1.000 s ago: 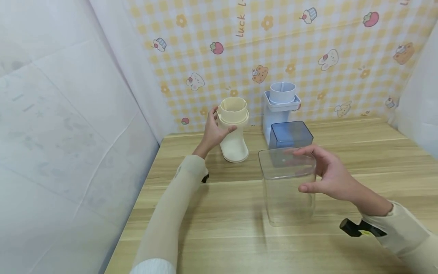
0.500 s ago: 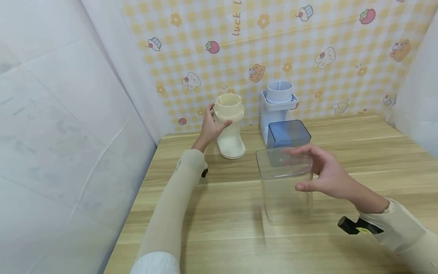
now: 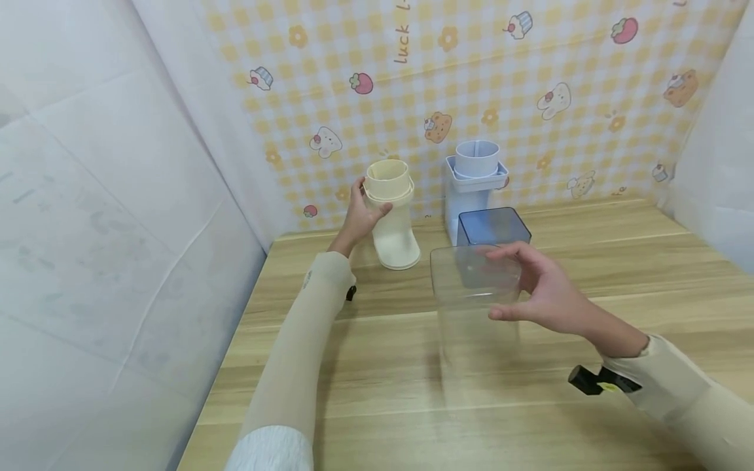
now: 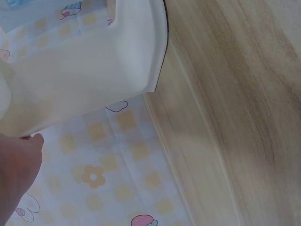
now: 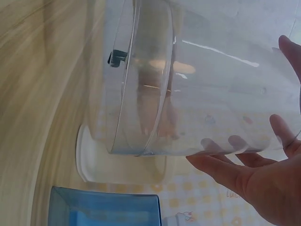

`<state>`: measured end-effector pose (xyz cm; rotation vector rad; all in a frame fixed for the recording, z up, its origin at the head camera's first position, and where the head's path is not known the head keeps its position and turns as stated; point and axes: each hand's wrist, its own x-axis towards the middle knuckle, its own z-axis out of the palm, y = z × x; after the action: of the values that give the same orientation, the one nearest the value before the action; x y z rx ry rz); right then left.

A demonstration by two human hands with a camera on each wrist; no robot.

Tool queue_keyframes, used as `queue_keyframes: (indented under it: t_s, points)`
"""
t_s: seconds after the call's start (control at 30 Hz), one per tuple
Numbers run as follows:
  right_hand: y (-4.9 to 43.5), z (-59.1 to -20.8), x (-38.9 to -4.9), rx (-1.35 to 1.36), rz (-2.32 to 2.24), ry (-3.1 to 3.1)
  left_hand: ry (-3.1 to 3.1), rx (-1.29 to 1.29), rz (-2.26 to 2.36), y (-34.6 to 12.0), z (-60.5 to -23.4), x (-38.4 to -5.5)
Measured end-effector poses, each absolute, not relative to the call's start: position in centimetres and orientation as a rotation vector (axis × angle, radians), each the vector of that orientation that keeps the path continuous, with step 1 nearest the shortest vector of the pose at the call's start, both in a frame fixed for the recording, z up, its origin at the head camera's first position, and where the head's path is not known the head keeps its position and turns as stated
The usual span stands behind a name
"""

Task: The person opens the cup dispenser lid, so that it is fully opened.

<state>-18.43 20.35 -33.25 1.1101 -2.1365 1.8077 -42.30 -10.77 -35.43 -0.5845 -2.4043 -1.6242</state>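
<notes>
My left hand (image 3: 360, 219) grips the upper part of a cream-coloured dispenser stand (image 3: 396, 237) with a round cup-like collar, thumb across its front. That stand is upright on the table near the back; its curved body and foot fill the top left of the left wrist view. A clear, square-topped plastic container (image 3: 465, 314) is in my right hand (image 3: 544, 294), thumb on the near side and fingers on the far side. It overlaps the middle of the table in the head view. In the right wrist view, my fingertips press along the wall of the clear container (image 5: 211, 80).
A pale blue dispenser stand (image 3: 468, 206) of similar build is behind a tinted blue container (image 3: 495, 227), right of the cream stand. Yellow checked cloth (image 3: 501, 98) hangs behind the wood-grain table (image 3: 377, 373). White sheeting (image 3: 118, 229) closes the left side.
My right hand has moved left and slightly up with the clear container, closer to the cream stand. The left hand keeps its grip on the stand. The head view has shifted a little.
</notes>
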Motion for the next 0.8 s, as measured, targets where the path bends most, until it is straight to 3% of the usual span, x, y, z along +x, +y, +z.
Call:
queue_keyframes:
  t_s: [0.47, 0.8]
  points:
    - [18.3, -34.5, -22.2, 0.853, 1.285, -2.391, -2.494, -0.592, -1.488, -10.9, -34.4, -42.5]
    - [16.8, -35.0, -25.1, 0.797, 1.364, -2.422, -2.536, -0.548, -1.429, -11.0, -34.5, -42.4]
